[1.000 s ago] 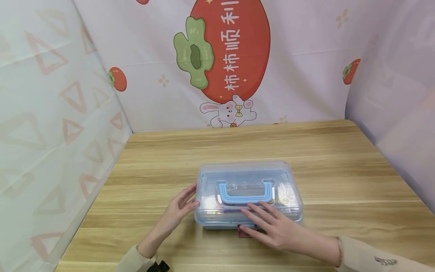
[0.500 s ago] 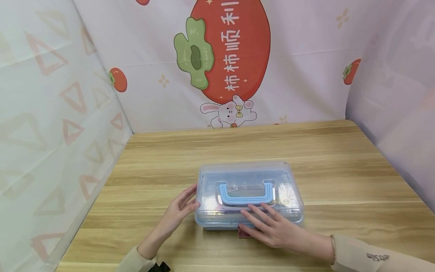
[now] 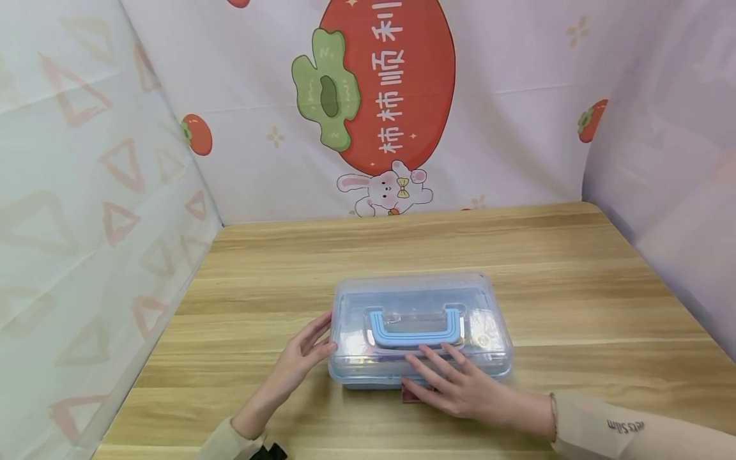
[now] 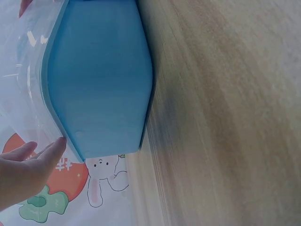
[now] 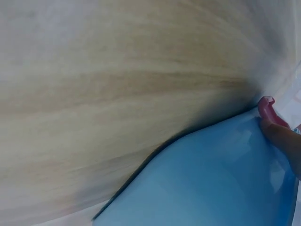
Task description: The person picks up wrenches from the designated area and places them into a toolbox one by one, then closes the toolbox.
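A plastic carrying box (image 3: 353, 332) with a clear lid and light blue base stands on the wooden table. Its blue handle (image 3: 416, 338) lies folded flat on the lid. My left hand (image 3: 301, 358) touches the box's left end with relaxed fingers, fingertips at the lid's rim in the left wrist view. Spread nearly straight over the lid's front edge are the fingers of my right hand (image 3: 462, 386). Its thumb (image 5: 284, 143) presses at the dark pink latch (image 5: 269, 110), which juts out from the box's front. The lid is down; the contents show only vaguely through it.
The wooden table (image 3: 276, 268) extends around the box on all sides. A printed cloth (image 3: 517, 140) with a big persimmon and a rabbit hangs behind it. More cloth (image 3: 86, 191) walls the left side, and a pale sheet (image 3: 673, 211) the right.
The right forearm and sleeve have shifted a little leftward, while the right fingers stay at the latch and lid edge. The left hand and box look unmoved.
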Action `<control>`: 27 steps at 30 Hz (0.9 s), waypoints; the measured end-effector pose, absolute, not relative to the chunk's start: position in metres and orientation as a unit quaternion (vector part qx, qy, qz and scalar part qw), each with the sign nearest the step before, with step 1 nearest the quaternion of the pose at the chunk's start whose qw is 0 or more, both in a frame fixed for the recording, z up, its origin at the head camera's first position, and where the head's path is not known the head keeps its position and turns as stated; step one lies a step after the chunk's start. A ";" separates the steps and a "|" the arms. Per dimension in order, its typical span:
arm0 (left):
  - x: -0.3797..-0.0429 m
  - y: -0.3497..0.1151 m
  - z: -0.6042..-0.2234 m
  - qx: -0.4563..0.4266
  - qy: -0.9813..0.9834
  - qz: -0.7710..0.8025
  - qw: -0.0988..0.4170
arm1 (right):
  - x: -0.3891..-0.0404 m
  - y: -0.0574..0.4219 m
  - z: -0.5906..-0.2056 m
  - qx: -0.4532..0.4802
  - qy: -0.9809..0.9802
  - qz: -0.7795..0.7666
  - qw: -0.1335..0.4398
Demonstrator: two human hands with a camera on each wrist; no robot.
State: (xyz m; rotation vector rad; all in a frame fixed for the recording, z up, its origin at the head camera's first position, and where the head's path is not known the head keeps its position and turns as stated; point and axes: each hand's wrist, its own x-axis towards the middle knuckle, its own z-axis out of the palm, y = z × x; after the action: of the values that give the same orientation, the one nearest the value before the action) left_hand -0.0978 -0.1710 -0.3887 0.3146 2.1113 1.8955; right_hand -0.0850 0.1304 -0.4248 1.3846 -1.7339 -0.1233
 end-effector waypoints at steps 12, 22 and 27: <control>-0.097 -0.170 -0.389 0.106 0.739 0.652 0.135 | -0.086 0.138 -0.413 0.612 -0.668 0.007 0.423; -0.098 -0.171 -0.389 0.107 0.738 0.652 0.137 | -0.081 0.145 -0.401 0.624 -0.663 0.096 0.402; -0.098 -0.171 -0.389 0.107 0.735 0.655 0.139 | -0.081 0.140 -0.398 0.611 -0.652 0.118 0.433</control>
State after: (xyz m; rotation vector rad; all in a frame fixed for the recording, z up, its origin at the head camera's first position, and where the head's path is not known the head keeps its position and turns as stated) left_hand -0.0984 -0.1708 -0.3894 0.3084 2.1244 1.8930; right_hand -0.0807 0.1397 -0.3976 1.5213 -1.6246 0.2945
